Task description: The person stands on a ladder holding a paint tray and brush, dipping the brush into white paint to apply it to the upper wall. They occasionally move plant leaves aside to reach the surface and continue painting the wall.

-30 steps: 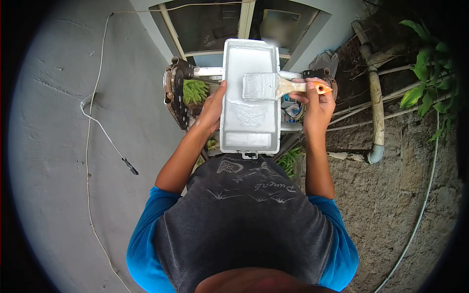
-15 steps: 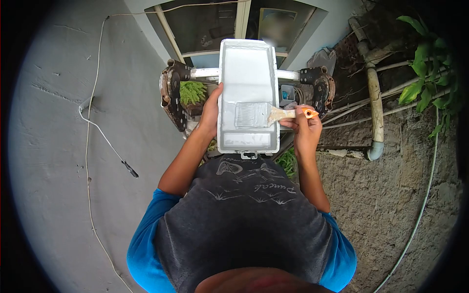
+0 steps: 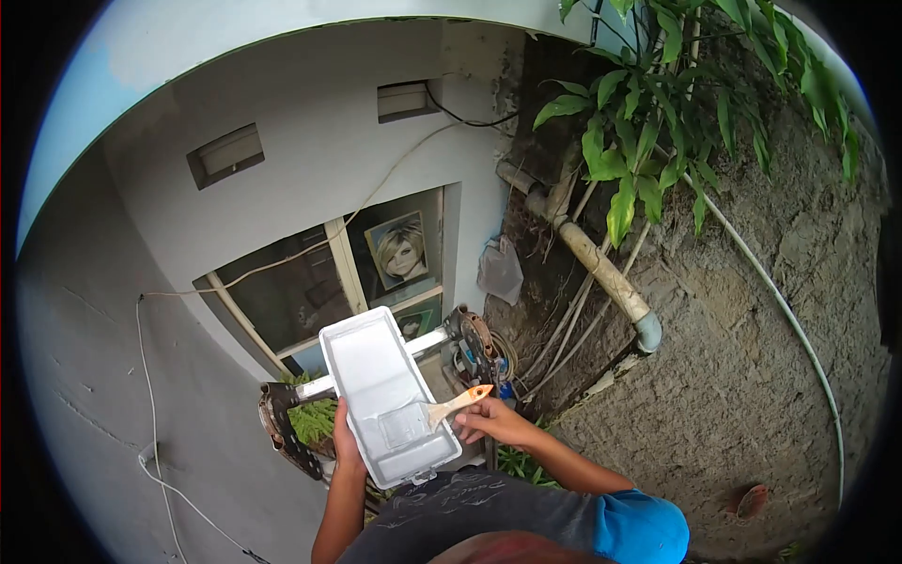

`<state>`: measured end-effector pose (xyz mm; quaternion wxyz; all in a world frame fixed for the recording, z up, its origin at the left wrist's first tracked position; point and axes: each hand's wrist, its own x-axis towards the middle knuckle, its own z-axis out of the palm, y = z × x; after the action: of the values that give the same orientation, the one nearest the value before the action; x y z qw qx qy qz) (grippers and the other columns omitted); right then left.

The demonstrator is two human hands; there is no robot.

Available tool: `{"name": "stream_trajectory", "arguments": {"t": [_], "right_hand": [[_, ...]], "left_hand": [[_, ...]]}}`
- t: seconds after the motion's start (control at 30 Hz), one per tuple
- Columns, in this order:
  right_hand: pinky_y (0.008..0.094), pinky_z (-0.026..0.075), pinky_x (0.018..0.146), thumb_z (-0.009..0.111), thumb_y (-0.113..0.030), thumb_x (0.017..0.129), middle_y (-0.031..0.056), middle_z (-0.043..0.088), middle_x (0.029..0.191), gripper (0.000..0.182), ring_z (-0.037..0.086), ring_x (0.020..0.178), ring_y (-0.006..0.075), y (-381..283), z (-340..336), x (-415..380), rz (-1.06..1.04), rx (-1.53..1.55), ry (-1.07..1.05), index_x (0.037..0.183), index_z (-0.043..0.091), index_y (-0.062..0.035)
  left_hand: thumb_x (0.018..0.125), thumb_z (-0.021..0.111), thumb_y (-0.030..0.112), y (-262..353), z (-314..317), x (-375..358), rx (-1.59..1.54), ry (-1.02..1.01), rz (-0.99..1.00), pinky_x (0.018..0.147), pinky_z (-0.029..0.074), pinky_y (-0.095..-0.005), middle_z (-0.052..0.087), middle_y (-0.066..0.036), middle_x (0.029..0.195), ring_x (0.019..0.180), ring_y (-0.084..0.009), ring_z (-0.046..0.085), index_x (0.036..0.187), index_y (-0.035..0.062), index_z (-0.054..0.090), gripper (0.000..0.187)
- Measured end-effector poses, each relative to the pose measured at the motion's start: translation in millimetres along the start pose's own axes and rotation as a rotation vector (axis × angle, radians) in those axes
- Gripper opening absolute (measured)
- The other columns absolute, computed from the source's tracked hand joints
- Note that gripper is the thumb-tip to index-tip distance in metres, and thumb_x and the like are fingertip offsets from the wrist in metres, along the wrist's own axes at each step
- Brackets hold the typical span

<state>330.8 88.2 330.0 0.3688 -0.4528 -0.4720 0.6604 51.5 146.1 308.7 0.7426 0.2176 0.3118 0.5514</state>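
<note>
A white paint tray (image 3: 371, 371) rests across the top of a ladder (image 3: 282, 414), tilted slightly. My left hand (image 3: 344, 440) grips the tray's left rim near its lower end. My right hand (image 3: 490, 421) holds a wide paintbrush (image 3: 442, 410) by its pale wooden handle with an orange tip. The brush's bristles lie in the lower part of the tray, covered in white paint.
A grey wall (image 3: 85, 376) with a hanging white cable stands to the left. A window (image 3: 319, 282) lies below the ladder. A rough earthen wall (image 3: 752, 376), a drain pipe (image 3: 601, 273) and leafy branches (image 3: 648, 103) are on the right.
My head has tipped up, so the wall, window and plants fill the view and the tray looks smaller. The brush stays in the tray's lower end.
</note>
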Motion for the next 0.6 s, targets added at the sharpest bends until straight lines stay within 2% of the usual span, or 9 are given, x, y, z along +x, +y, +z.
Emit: {"name": "stream_trajectory", "arguments": {"t": [0.07,0.13,0.2,0.27,0.33,0.4,0.47,0.53,0.6], "right_hand": [[0.0279,0.054,0.07,0.065,-0.035,0.094,0.0087,0.067,0.093,0.044,0.066,0.084,0.0143,-30,-5,-20,0.03,-0.288,-0.111,0.116,0.061,0.0037],[0.0268,0.054,0.076,0.063,-0.026,0.096,0.0105,0.069,0.099,0.036,0.066,0.089,0.0119,-71,-32,-35,0.111,-0.688,-0.46,0.12,0.062,0.0006],[0.0261,0.054,0.072,0.063,-0.023,0.096,0.0104,0.07,0.092,0.028,0.067,0.083,0.0116,-121,-50,-63,-0.12,-0.712,-0.501,0.109,0.067,0.0013],[0.0256,0.051,0.061,0.063,-0.026,0.095,0.0074,0.068,0.076,0.029,0.065,0.066,0.011,-168,-69,-79,-0.237,-0.667,-0.301,0.1,0.069,0.0019],[0.0244,0.05,0.058,0.06,-0.022,0.097,0.0055,0.068,0.071,0.027,0.063,0.059,0.0099,-223,-81,-91,-0.248,-0.852,-0.007,0.091,0.069,0.0023],[0.0236,0.05,0.057,0.054,-0.018,0.1,0.0072,0.068,0.074,0.025,0.062,0.057,0.0101,-263,-104,-84,-0.35,-0.757,0.187,0.103,0.067,0.0023],[0.0249,0.053,0.064,0.052,-0.011,0.098,0.0096,0.069,0.086,0.025,0.064,0.066,0.012,-308,-108,-77,-0.681,-0.659,0.341,0.118,0.061,0.0028],[0.0273,0.054,0.072,0.051,-0.006,0.096,0.0112,0.069,0.097,0.033,0.067,0.076,0.0146,-353,-132,-62,-0.93,-0.856,0.499,0.128,0.054,0.0017],[0.0318,0.054,0.075,0.052,-0.007,0.09,0.012,0.07,0.099,0.036,0.068,0.079,0.0177,-404,-133,-54,-1.108,-1.024,0.69,0.124,0.056,0.0018]], "left_hand": [[0.1,0.041,0.047,-4,-9,2,0.0,-0.037,0.011,0.102,0.044,-0.0392,0.057,-0.015,0.131,0.118,-0.029,0.057,0.138,-0.0007,0.046,0.062],[0.1,0.04,0.048,-4,-6,7,-0.003,-0.075,0.018,0.103,0.044,-0.0393,0.057,-0.016,0.132,0.119,-0.029,0.057,0.138,-0.0008,0.045,0.062],[0.1,0.039,0.048,0,2,0,-0.021,-0.092,0.015,0.104,0.043,-0.0392,0.057,-0.016,0.132,0.119,-0.0295,0.056,0.138,-0.0011,0.045,0.062],[0.1,0.038,0.048,-1,1,1,-0.007,-0.099,0.016,0.104,0.042,-0.0393,0.056,-0.016,0.133,0.119,-0.0298,0.056,0.138,-0.0012,0.045,0.063],[0.1,0.038,0.048,-3,-3,4,-0.043,-0.106,0.012,0.104,0.042,-0.0391,0.056,-0.016,0.133,0.119,-0.0297,0.056,0.138,-0.0014,0.046,0.062],[0.1,0.038,0.047,-3,-1,3,-0.032,-0.123,0.019,0.104,0.042,-0.0389,0.056,-0.016,0.133,0.119,-0.0297,0.056,0.138,-0.0015,0.046,0.062],[0.1,0.038,0.047,-2,-1,3,-0.024,-0.133,0.037,0.104,0.043,-0.0387,0.057,-0.016,0.133,0.119,-0.0296,0.056,0.138,-0.0016,0.046,0.062],[0.1,0.038,0.047,-3,-3,4,-0.001,-0.129,0.066,0.104,0.043,-0.0386,0.057,-0.016,0.132,0.119,-0.0296,0.056,0.138,-0.0017,0.046,0.062],[0.101,0.037,0.047,-3,-3,5,0.004,-0.12,0.074,0.104,0.043,-0.0386,0.057,-0.016,0.132,0.119,-0.0296,0.056,0.138,-0.0017,0.046,0.061]]}}
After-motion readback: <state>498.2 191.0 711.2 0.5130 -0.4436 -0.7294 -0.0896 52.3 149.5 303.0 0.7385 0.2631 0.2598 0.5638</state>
